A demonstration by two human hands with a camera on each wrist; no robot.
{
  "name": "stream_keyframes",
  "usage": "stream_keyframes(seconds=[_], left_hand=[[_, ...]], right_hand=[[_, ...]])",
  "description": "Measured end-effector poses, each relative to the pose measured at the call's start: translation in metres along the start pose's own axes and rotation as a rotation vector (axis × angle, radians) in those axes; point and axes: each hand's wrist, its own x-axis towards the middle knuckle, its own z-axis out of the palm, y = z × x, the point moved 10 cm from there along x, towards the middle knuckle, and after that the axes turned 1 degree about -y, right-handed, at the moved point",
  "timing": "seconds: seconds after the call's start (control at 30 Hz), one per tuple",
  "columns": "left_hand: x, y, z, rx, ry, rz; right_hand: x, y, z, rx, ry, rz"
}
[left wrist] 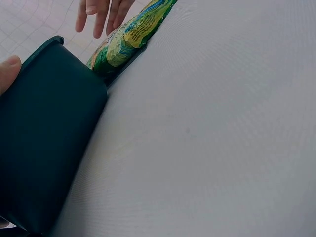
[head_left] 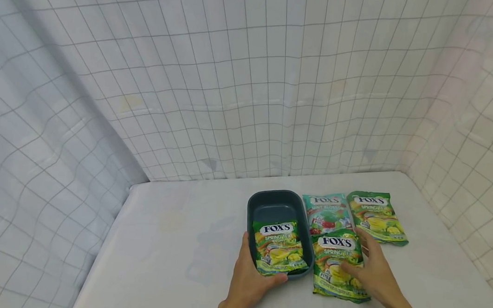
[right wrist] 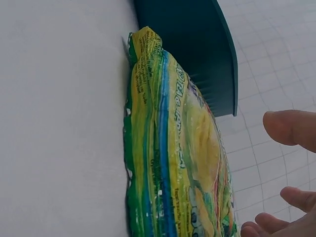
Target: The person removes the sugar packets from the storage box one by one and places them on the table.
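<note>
A dark teal rectangular container [head_left: 273, 212] stands on the table with a green Fox's Spring Tea candy bag [head_left: 279, 248] lying inside. My left hand [head_left: 249, 277] grips the container's near left corner, thumb along the front side and fingers along the left. To the right of the container, another Spring Tea candy bag [head_left: 335, 270] lies flat, partly over the lower edge of a Mint Blossom candy bag [head_left: 326, 211]. Over that nearer bag hovers my right hand [head_left: 374, 272]; in the right wrist view its thumb [right wrist: 291, 129] and fingers are spread apart from the bag.
One more Spring Tea bag [head_left: 378, 219] lies at the far right of the white-covered table [head_left: 175, 243]. White grid-patterned cloth [head_left: 267, 80] hangs behind the table and on both sides.
</note>
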Motion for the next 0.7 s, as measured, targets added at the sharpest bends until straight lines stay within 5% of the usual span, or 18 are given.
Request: stream_keyframes(seconds=[0.5, 0.7], left_hand=[[0.007, 0.004, -0.001, -0.015, -0.001, 0.040], [0.001, 0.001, 0.000, -0.026, -0.003, -0.004]], right_hand=[[0.007, -0.018, -0.007, 0.092, 0.034, -0.072], [0.004, -0.020, -0.005, 0.117, 0.023, -0.073]])
